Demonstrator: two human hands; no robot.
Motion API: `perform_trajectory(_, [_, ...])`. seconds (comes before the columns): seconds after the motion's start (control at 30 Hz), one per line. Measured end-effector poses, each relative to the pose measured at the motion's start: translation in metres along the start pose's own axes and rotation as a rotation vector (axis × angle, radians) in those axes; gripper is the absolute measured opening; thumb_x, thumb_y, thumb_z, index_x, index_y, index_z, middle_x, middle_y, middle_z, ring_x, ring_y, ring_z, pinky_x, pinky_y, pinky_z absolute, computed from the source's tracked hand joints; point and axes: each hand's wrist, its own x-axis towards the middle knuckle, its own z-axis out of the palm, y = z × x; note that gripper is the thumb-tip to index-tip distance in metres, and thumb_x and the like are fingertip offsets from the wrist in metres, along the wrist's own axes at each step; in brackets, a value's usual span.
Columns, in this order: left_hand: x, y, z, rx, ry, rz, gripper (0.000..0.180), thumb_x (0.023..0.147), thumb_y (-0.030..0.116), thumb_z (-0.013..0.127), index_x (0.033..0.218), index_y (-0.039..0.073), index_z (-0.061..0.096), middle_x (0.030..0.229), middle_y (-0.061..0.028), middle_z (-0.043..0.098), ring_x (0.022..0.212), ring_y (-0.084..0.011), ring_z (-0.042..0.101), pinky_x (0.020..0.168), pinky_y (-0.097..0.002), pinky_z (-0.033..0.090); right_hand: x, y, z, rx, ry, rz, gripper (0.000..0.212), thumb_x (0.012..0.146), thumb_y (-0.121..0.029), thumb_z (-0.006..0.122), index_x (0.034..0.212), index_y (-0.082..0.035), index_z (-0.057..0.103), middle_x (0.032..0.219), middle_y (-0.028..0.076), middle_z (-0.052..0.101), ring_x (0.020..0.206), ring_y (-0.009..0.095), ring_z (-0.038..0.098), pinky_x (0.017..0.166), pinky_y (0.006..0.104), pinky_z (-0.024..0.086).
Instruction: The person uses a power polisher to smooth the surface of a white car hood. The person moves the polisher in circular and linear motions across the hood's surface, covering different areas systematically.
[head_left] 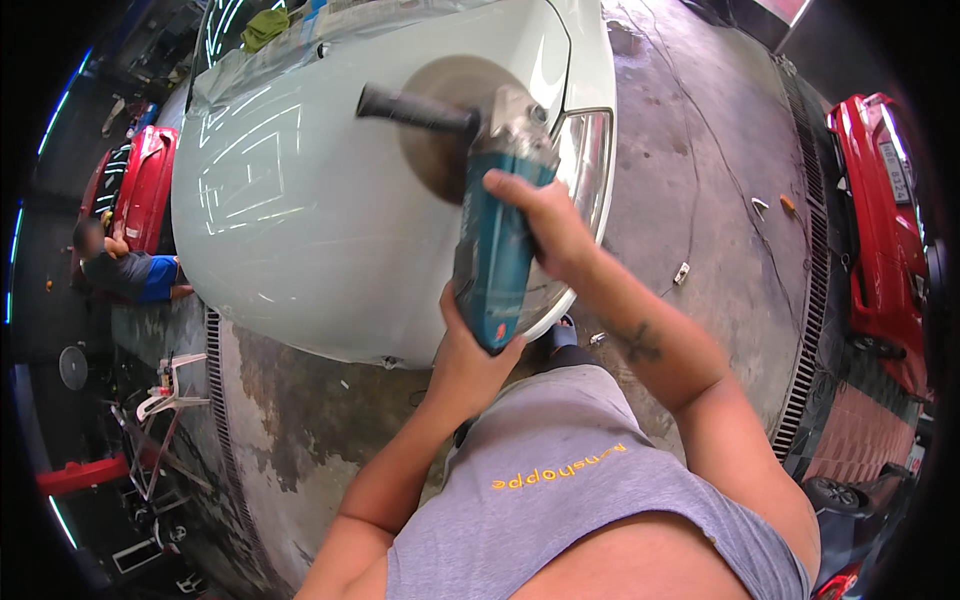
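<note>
A teal angle polisher (492, 240) with a silver gear head lies across the front corner of a pale car hood (300, 170). Its round pad (425, 95) looks smeared by motion and is against or just over the paint; I cannot tell which. A black side handle (415, 107) sticks out to the left, with no hand on it. My right hand (550, 225) wraps round the body just behind the gear head, thumb on top. Lower down, my left hand (470, 355) cups the rear end of the tool. A headlight (585, 165) sits right of the polisher.
Masking paper (240, 85) and a green cloth (265, 28) lie at the windshield. Cables (725, 165) run over the concrete floor on the right. Red cars (880, 220) stand at both sides. Another person (125, 268) crouches far left, near a white stool (175, 390).
</note>
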Motion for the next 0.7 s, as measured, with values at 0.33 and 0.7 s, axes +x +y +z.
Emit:
perform_trajectory(0.33, [-0.115,-0.133,-0.073,0.047,-0.149,-0.196,0.113,0.084,0.019,0.082,0.165,0.007,0.005,0.131,-0.0331,0.065,0.121,-0.0468,0.069,0.105,-0.0512,0.053,-0.111,0.138,0.091,-0.006,0.123,0.025,0.055,0.089,-0.019,0.089,0.132,-0.004,0.058,0.111,0.007,0.069,0.099,0.019,0.069,0.089,0.0392,0.060])
perform_trajectory(0.7, [-0.176,-0.252,-0.150,0.048,-0.248,-0.209,0.108,0.083,0.013,0.080,0.166,0.009,0.009,0.136,-0.0320,0.066,0.125,-0.0468,0.069,0.104,-0.0492,0.054,-0.175,0.255,0.163,-0.027,0.124,0.184,0.062,0.088,-0.020,0.090,0.138,-0.005,0.057,0.123,0.008,0.068,0.114,0.020,0.066,0.103,0.0391,0.053])
